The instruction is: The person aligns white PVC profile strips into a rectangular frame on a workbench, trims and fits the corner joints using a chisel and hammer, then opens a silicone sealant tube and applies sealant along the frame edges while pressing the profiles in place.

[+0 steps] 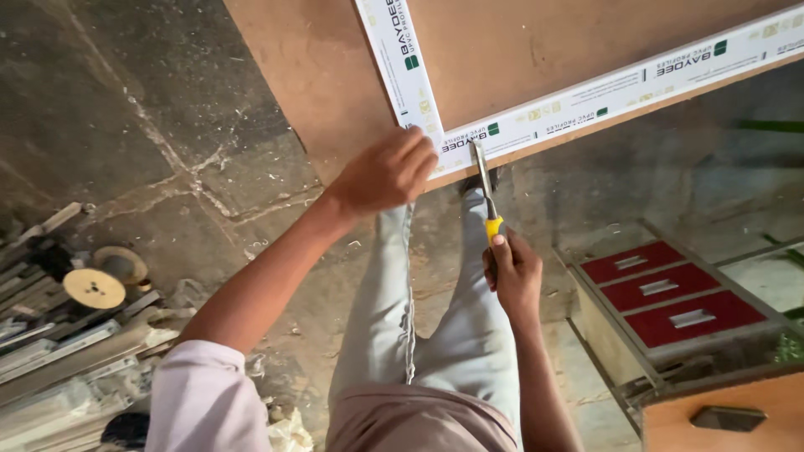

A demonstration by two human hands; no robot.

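A big brown board (502, 50) fills the top of the view, with two white plastic profile strips (620, 84) meeting at a corner near its edge. Below to the right sits a cabinet with red drawers (662, 289). The left hand (385, 174) presses down on the corner joint, fingers curled over it. The right hand (512, 272) is clenched around a yellow-handled chisel (487, 194), its blade tip against the strip's edge.

You've got a short pale pink sleeve (201, 393) on your left arm, forearms bare. Light grey-blue jeans (419, 335) with a visible side seam, and what looks like a dark shoe (479, 180), hard to tell.
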